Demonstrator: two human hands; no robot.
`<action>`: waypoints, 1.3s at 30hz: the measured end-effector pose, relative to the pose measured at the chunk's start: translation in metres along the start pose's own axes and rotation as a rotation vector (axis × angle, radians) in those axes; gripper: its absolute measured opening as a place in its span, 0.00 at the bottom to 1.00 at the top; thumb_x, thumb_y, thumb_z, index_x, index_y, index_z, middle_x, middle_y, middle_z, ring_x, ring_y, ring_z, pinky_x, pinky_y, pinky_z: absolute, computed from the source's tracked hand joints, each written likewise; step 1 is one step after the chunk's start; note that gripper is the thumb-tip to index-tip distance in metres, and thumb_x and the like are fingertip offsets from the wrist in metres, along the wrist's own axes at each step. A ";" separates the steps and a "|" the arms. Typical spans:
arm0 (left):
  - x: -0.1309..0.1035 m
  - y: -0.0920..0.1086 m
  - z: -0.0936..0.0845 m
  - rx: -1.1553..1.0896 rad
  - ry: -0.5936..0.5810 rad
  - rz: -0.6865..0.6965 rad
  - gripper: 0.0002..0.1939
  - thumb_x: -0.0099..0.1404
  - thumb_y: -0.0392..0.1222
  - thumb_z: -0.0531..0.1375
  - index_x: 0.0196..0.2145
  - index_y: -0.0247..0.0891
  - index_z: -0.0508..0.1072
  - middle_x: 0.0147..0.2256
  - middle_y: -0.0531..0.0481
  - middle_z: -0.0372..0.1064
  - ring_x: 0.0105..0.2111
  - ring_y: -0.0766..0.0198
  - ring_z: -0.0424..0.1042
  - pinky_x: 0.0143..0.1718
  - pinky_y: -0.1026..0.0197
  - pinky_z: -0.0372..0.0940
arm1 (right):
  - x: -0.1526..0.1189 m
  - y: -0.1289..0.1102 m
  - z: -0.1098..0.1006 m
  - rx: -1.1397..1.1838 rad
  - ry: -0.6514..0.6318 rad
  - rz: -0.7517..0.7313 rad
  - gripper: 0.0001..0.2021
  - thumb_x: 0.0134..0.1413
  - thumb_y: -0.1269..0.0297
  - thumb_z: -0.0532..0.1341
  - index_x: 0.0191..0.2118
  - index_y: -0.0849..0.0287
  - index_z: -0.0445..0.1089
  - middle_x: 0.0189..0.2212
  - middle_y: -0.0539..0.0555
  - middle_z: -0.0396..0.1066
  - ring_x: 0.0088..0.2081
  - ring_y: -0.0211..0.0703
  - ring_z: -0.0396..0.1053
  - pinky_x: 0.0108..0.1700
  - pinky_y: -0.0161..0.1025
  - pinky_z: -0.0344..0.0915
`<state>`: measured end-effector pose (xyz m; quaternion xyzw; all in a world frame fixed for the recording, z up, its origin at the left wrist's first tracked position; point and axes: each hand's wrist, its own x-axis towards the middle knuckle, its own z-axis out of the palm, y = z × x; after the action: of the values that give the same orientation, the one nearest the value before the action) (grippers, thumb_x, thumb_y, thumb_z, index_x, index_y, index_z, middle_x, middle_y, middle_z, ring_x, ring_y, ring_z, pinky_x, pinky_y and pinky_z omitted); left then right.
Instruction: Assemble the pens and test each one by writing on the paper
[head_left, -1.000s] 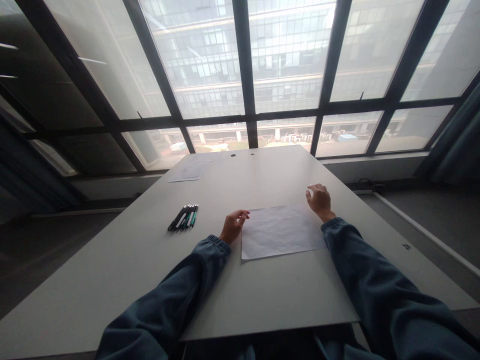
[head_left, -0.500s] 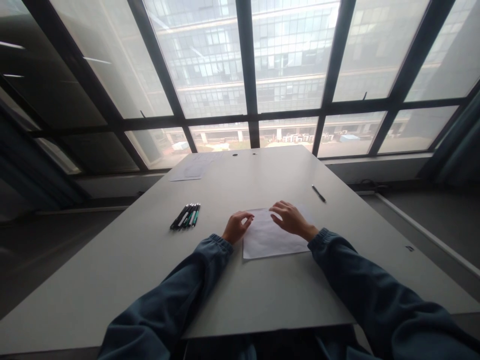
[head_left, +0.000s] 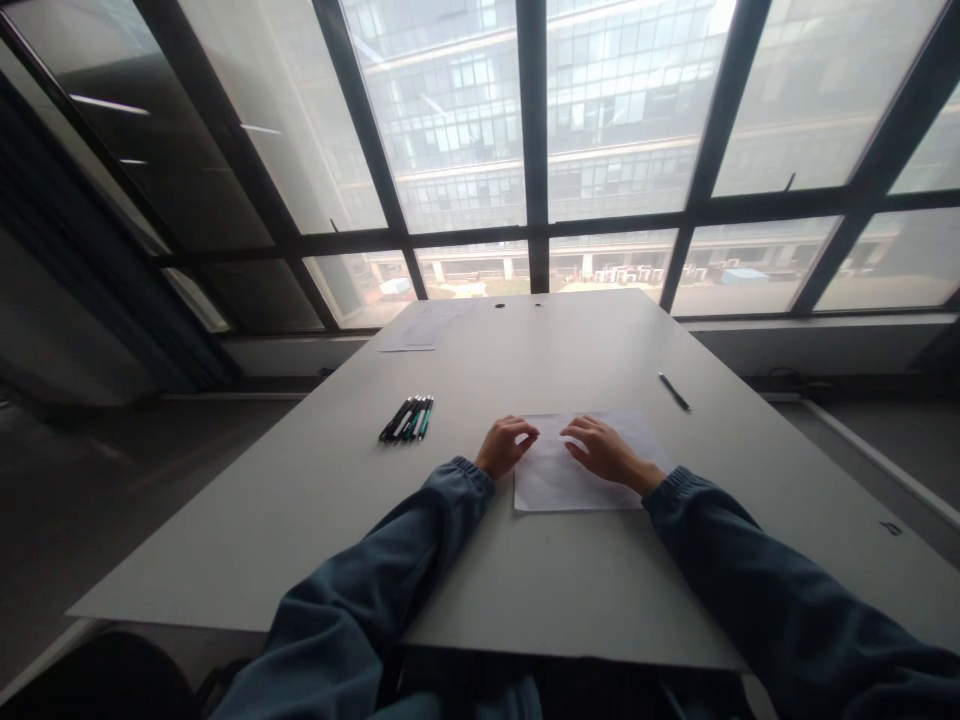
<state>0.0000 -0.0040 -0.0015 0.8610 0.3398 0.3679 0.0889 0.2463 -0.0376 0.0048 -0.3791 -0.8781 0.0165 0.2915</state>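
Observation:
A white sheet of paper [head_left: 555, 494] lies on the table in front of me. At its left edge, my left hand [head_left: 507, 446] has its fingers curled round to meet the thumb in a pinch. Whether anything thin is between those fingertips is too small to tell. Over the paper's middle and right part is my right hand [head_left: 604, 449], palm down, fingers loosely stretched and thumb apart, with nothing in it. A small gap separates the two hands. My right hand and wrist hide part of the sheet.
Several dark and green pens [head_left: 406, 419] lie side by side on the white table [head_left: 300, 530], left of my hands. A single pen [head_left: 674, 392] lies at the right. Printed sheets [head_left: 411, 337] rest at the far left, before the windows. A small dark mark [head_left: 890, 528] shows near the right edge.
The view has swung left, so the table appears further right. My right hand has come slightly nearer me, and the gap between my hands has narrowed. Left thumb and fingers have drawn together.

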 end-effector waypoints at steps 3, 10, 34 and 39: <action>-0.001 -0.003 -0.005 0.043 0.026 -0.018 0.04 0.65 0.35 0.62 0.34 0.40 0.78 0.34 0.50 0.77 0.36 0.62 0.73 0.43 0.58 0.66 | 0.001 -0.002 0.003 0.015 0.007 -0.008 0.11 0.63 0.68 0.58 0.48 0.56 0.72 0.42 0.58 0.73 0.46 0.49 0.69 0.47 0.46 0.68; 0.005 -0.030 -0.040 0.172 0.244 -0.256 0.05 0.65 0.36 0.61 0.33 0.38 0.78 0.32 0.49 0.76 0.34 0.62 0.73 0.42 0.60 0.66 | 0.001 -0.004 0.007 0.031 0.011 -0.002 0.10 0.63 0.67 0.56 0.46 0.56 0.73 0.42 0.58 0.73 0.45 0.49 0.70 0.48 0.47 0.69; -0.036 -0.113 -0.121 0.887 0.131 -0.994 0.15 0.65 0.42 0.54 0.41 0.33 0.76 0.45 0.33 0.71 0.48 0.44 0.65 0.49 0.44 0.55 | 0.001 -0.004 0.013 0.024 0.014 0.005 0.10 0.63 0.69 0.56 0.45 0.57 0.73 0.41 0.58 0.73 0.44 0.50 0.70 0.48 0.47 0.68; -0.036 -0.117 -0.119 0.895 0.124 -1.001 0.15 0.65 0.42 0.54 0.41 0.32 0.77 0.45 0.33 0.71 0.48 0.44 0.66 0.49 0.44 0.55 | 0.001 -0.003 0.013 0.034 0.023 -0.002 0.10 0.63 0.68 0.56 0.45 0.57 0.73 0.41 0.58 0.73 0.44 0.50 0.70 0.47 0.47 0.69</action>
<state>-0.1609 0.0493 0.0157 0.5309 0.8219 0.1551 -0.1362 0.2374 -0.0368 -0.0048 -0.3736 -0.8745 0.0266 0.3081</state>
